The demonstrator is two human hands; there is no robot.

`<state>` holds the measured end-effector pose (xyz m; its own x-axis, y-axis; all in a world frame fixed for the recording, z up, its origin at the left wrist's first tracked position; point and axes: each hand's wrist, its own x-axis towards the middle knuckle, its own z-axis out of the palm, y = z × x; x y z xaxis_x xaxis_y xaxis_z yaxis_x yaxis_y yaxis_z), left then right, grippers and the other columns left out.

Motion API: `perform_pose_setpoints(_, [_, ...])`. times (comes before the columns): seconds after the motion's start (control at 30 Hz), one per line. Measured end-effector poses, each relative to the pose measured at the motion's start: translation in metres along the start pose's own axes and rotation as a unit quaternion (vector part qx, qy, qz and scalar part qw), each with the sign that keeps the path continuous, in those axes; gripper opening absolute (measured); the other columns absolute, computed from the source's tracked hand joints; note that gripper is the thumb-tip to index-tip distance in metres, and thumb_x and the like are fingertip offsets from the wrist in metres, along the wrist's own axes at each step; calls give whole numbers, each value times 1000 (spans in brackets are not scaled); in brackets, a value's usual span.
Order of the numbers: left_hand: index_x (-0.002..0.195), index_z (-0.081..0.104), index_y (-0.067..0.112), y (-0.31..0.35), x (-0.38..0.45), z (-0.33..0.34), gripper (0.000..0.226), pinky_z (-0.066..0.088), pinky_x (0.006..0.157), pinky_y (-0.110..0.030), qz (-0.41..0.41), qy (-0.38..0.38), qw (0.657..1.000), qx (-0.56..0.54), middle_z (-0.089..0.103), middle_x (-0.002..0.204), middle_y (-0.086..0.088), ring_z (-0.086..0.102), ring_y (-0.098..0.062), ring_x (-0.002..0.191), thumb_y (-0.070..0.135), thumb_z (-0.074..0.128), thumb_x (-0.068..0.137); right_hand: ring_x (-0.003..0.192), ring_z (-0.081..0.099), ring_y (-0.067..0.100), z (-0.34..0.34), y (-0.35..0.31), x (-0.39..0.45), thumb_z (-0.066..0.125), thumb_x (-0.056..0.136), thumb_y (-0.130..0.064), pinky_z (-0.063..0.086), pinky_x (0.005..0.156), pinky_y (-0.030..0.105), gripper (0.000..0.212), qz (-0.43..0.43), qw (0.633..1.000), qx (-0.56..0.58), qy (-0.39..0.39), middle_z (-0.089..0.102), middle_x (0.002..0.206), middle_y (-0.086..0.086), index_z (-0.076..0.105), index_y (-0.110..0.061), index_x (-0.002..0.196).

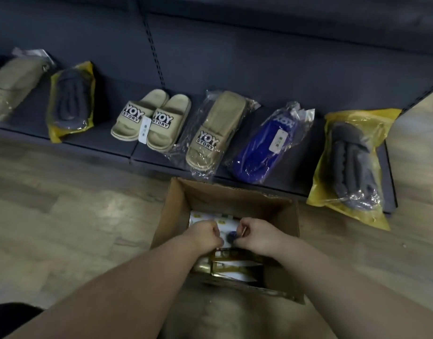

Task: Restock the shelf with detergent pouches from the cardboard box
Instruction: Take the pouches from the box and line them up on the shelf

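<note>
wood floor, cardboard box (281, 216): both grips pinch pouch (228, 237) between them.

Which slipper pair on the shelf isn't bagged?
The beige YOY STORY pair, third from the left, sits bare with a hang tag; every other pair lies in clear or yellow plastic.

The floor (64, 211) is light wood-effect plank with soft reflected glare. A low dark grey metal shelf unit (271, 69) spans the rear, with a slotted upright (154, 52) dividing its back panels. Lighting is dim and even.
</note>
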<state>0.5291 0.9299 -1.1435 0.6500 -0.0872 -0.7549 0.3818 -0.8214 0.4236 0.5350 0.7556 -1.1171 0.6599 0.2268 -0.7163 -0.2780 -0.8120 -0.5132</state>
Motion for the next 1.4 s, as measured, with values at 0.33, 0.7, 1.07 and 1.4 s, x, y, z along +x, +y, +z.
perform_pose_setpoints(0.33, [123,57,10,-10,61,8,50,46,80,-31,-76,-93,984,128,62,119,-11,62,-27,110,42,68,86,134,48,39,53,28,61,59,93,-36,44,105,36,72,155,967,-174,-100,36,153,19,26,-18,155])
perform_pose_setpoints(0.7, [106,62,0,-9,86,25,29,55,94,-50,-196,-79,960,-186,62,99,-20,65,-31,96,19,72,86,144,39,32,55,35,72,61,88,-40,40,113,35,84,171,973,-107,-111,28,163,11,19,-30,160])
perform_pose_setpoints(1.07, [124,50,4,-24,86,20,90,55,91,-53,-207,-89,919,-323,60,113,-27,66,-44,101,10,76,38,109,62,30,43,28,73,78,83,-25,49,73,30,61,196,962,189,38,59,128,12,46,-12,133])
perform_pose_setpoints(1.4, [113,61,10,9,1,-38,50,41,78,-32,-126,-33,922,-366,59,106,-11,51,-20,79,15,73,65,62,70,20,18,21,37,83,80,-12,58,65,34,46,102,851,514,15,73,75,9,57,-6,118])
